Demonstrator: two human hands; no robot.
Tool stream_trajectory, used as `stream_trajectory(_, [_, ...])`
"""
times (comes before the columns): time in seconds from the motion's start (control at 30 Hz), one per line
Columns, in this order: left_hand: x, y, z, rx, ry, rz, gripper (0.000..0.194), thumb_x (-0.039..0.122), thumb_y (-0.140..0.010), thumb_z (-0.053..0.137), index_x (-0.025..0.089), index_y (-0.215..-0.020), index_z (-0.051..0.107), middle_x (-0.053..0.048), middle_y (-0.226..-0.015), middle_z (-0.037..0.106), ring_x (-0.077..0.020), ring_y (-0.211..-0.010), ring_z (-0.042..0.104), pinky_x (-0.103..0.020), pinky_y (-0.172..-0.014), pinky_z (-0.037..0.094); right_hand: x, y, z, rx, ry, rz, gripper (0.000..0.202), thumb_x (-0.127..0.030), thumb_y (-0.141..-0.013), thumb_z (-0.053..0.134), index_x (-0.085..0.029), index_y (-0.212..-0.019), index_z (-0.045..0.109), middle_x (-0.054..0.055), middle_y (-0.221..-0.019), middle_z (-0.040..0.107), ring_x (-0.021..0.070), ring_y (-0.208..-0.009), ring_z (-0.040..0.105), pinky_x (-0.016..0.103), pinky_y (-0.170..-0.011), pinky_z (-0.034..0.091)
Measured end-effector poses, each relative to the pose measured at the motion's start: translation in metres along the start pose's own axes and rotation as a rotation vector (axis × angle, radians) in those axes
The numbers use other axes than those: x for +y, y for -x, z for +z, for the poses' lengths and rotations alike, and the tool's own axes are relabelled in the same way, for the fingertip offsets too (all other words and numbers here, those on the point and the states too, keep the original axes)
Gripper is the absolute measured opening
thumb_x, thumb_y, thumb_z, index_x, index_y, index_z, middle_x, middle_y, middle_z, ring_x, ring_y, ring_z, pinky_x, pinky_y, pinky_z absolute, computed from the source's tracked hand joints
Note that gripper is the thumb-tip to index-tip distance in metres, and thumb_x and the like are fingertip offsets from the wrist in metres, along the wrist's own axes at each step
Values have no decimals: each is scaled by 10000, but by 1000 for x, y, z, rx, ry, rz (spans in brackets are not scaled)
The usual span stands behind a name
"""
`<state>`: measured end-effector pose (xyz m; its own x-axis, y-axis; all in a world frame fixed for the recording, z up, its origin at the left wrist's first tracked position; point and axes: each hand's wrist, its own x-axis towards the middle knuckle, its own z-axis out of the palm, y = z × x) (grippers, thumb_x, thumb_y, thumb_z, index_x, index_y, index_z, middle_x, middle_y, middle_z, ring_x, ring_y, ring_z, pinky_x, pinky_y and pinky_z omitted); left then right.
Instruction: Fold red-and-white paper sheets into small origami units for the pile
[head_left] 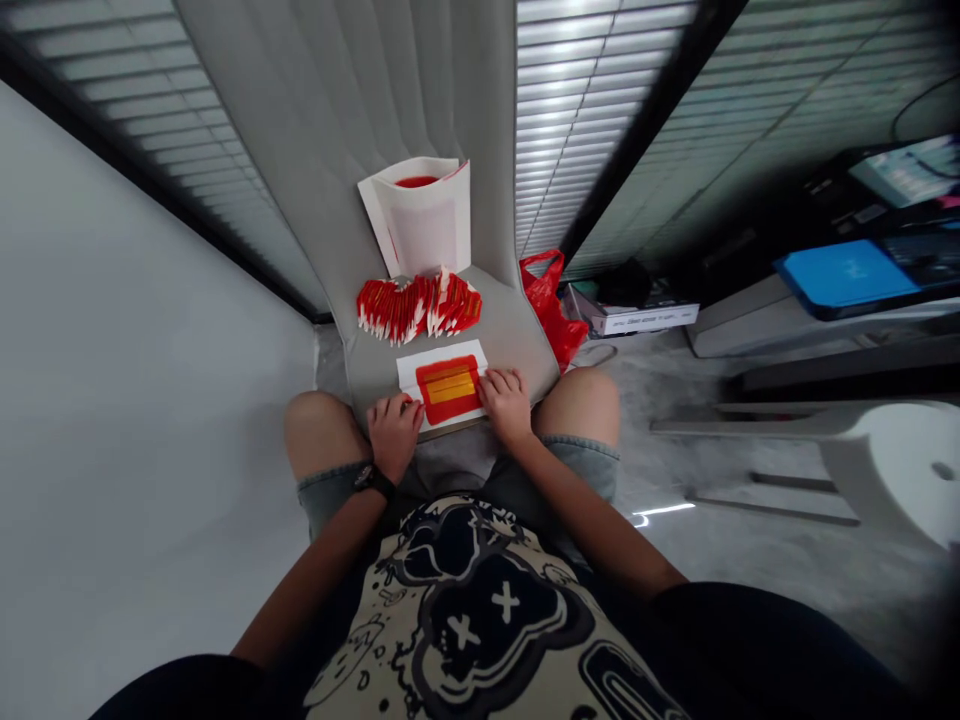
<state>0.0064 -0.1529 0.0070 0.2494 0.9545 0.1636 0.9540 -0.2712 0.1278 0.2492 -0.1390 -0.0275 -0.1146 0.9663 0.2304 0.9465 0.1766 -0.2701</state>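
A white sheet of paper [406,368] with a red block and a yellow-orange middle lies at the front of the grey chair seat [517,330]. A crease runs across its upper part. On its left edge my left hand [395,432] is closed, fingers curled at the paper. My right hand [508,403] grips the right edge the same way, fingertips bent over the margin. Just beyond the sheet, a fanned row of folded red and white paper pieces [416,307] rests on the seat.
A white paper bag [427,225] with red inside leans against the chair back [360,90]. Right of the chair are a red plastic bag [551,305], a white box [645,318] and a white stool [907,470]. A blue flat object [844,275] lies on a grey surface farther right.
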Motion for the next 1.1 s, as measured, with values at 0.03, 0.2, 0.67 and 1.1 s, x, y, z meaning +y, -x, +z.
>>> stream_trajectory(0.03, [0,-2,1,-5,-8,1,301,367,-1011,467,249,-1082,735,-96,-1190,699,-302,-1048,587,-467,-874,453,1,-3,0,-8,18,16,362,-286,-1041,402,-169,-1214,698,148,-1241,689,287,-1170,577,504,-1136,322])
stream_trajectory(0.2, [7,-7,4,-20,19,75,418,253,-992,441,209,-1379,593,-118,-1420,586,-315,-1275,514,-464,-1005,420,-2,-12,-3,-25,44,-58,500,-220,-1010,371,-141,-1493,473,185,-1433,559,323,-1314,472,512,-1134,326])
stream_trajectory(0.67, [6,-6,1,-82,21,173,423,221,-1002,408,178,-1387,577,-129,-1342,630,-277,-1209,550,-431,-1066,395,4,-7,-2,-86,54,-217,363,-210,-1015,424,-181,-1291,657,129,-1324,652,284,-1277,495,542,-1212,232])
stream_trajectory(1.1, [24,-24,-15,-178,-94,285,367,153,-973,413,97,-1259,636,-177,-1293,626,-303,-1203,531,-423,-998,454,-2,-3,6,-66,84,-278,393,-164,-994,456,-105,-1346,620,161,-1427,586,298,-1360,471,519,-1207,294])
